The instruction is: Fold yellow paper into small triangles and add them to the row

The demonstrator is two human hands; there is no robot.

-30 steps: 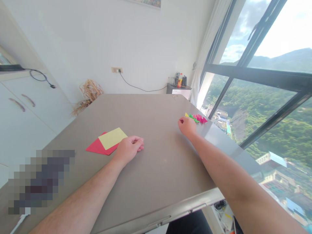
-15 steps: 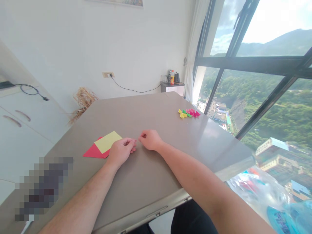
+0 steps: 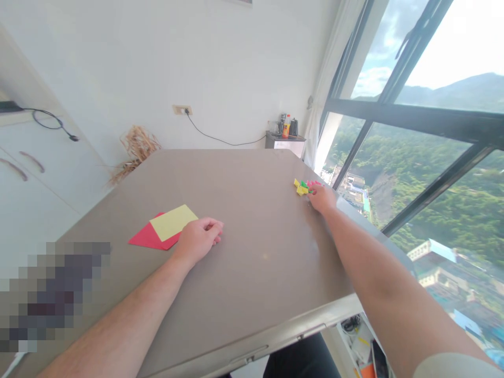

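My left hand (image 3: 200,237) rests on the table with its fingers curled in and the thumb against them; whatever they hold, if anything, is hidden. Just left of it lies a yellow paper sheet (image 3: 173,222) on top of a red paper sheet (image 3: 145,237), which shows as a pointed corner and a lower edge. At the far right of the table, my right hand (image 3: 322,198) has its fingertips closed together at a small group of folded paper pieces. Yellow pieces (image 3: 301,190), a green piece (image 3: 304,184) and pink pieces (image 3: 315,183) show there, the pink ones partly covered by the hand.
A pixelated dark object (image 3: 59,294) lies at the table's left edge. The grey-brown table (image 3: 236,184) runs beside a large window on the right. An open drawer (image 3: 360,341) with odds and ends is below the front edge. A small cabinet (image 3: 285,142) bears bottles.
My right hand has moved from beside my left hand out to the folded paper pieces at the far right. The left hand stays nearly in place; the view has shifted slightly.
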